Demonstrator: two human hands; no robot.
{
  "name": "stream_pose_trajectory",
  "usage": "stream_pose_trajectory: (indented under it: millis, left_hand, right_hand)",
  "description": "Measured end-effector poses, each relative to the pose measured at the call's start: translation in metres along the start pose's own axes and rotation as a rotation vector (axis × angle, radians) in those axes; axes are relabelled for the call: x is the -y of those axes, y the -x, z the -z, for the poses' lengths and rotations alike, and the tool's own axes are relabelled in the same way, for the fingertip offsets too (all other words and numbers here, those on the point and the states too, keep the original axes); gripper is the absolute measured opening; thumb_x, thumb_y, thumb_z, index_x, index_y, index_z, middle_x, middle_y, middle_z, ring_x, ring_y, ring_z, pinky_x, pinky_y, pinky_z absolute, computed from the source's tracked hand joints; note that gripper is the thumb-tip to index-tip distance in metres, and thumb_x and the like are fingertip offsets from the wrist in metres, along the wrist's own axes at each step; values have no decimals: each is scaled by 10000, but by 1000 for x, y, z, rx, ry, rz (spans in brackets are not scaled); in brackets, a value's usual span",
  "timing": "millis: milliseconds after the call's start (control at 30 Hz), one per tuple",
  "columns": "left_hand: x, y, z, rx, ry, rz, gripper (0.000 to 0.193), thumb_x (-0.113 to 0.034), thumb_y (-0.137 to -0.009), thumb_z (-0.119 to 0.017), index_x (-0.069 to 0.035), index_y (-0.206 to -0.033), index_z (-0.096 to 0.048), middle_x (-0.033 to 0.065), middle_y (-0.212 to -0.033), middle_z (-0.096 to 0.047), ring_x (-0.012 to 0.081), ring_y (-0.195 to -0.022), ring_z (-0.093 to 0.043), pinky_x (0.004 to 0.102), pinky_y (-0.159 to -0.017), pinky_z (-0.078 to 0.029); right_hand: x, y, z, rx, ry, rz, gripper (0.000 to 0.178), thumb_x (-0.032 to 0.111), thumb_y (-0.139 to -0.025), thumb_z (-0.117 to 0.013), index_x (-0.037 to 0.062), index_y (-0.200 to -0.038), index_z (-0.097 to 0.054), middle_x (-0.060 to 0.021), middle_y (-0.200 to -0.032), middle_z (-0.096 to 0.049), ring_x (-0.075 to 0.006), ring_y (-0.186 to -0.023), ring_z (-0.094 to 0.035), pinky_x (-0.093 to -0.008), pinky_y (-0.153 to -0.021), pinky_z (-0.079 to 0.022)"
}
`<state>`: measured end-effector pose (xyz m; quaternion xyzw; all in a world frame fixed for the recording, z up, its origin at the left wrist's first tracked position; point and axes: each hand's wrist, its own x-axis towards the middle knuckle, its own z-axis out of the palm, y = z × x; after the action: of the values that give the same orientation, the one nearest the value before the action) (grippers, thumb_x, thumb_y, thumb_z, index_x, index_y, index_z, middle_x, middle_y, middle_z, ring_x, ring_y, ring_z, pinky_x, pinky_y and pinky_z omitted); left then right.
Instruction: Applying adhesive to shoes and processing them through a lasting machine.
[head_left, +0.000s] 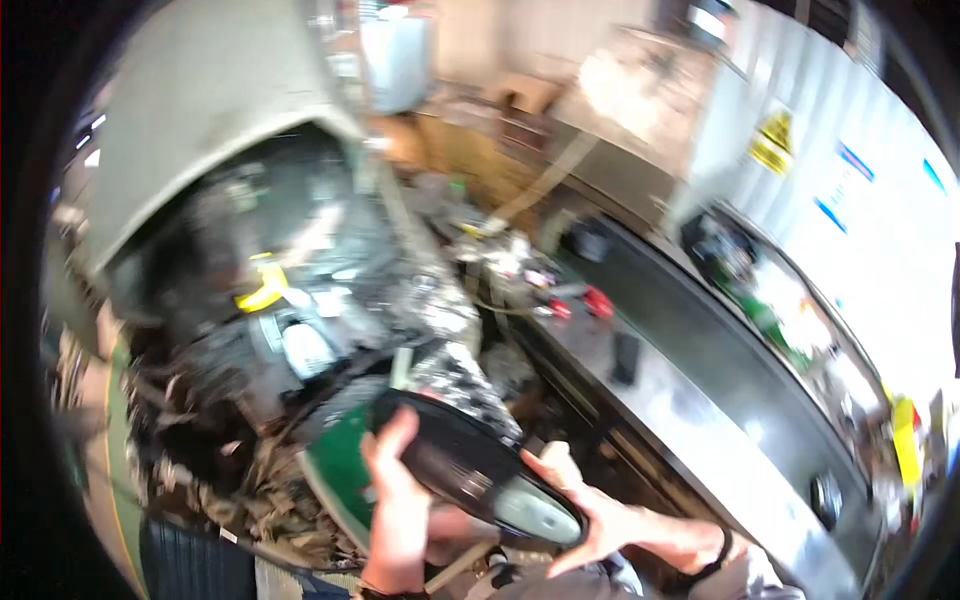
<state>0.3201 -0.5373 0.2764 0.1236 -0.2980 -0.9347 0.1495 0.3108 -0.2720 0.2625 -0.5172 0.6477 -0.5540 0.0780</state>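
A black low-cut shoe [450, 455], blurred a little by motion, lies slantwise between my two hands. Its pale grey-green insole [538, 512] shows at the heel opening. My left hand [400, 490] grips the toe half, thumb up along the near side. At the heel end, my right hand [585, 500] wraps round the edge with thumb and fingers. Parts of the fingers under the shoe are hidden. Beneath it is a green surface [342, 462] beside crumpled silvery plastic [455, 345].
A long metal-edged bench [690, 415] runs along the right, with a red-handled tool [597, 302] and a dark block [625, 357]. A large pale machine hood [215, 110] rises at left, a yellow item [263, 285] under it. Brown scraps [265, 510] pile at lower left.
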Motion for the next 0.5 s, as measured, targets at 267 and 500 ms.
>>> stream_pose_trajectory:
  millis: [267, 500]
  left_hand:
    - [151, -59, -88, -109, -169, 238, 377, -317, -845, -681, -12, -1065, -668, 134, -1015, -710, 297, -921, -689, 420, -855, -568]
    - [336, -92, -113, -144, -418, 546, 364, -295, -863, -710, -22, -1097, -655, 117, -1049, -696, 305, -923, -685, 457, -856, -564]
  right_hand:
    - [-25, 72, 79, -633, 168, -79, 810, 119, -711, -917, -74, -1368, -484, -281, -1374, -559, -350, -1273, -578, -407, -1075, -440]
    - [-62, 187, 157, -1049, -164, -549, 806, 176, -771, -872, -27, -1447, -483, -140, -1265, -660, -194, -1117, -636, -346, -1008, -491]
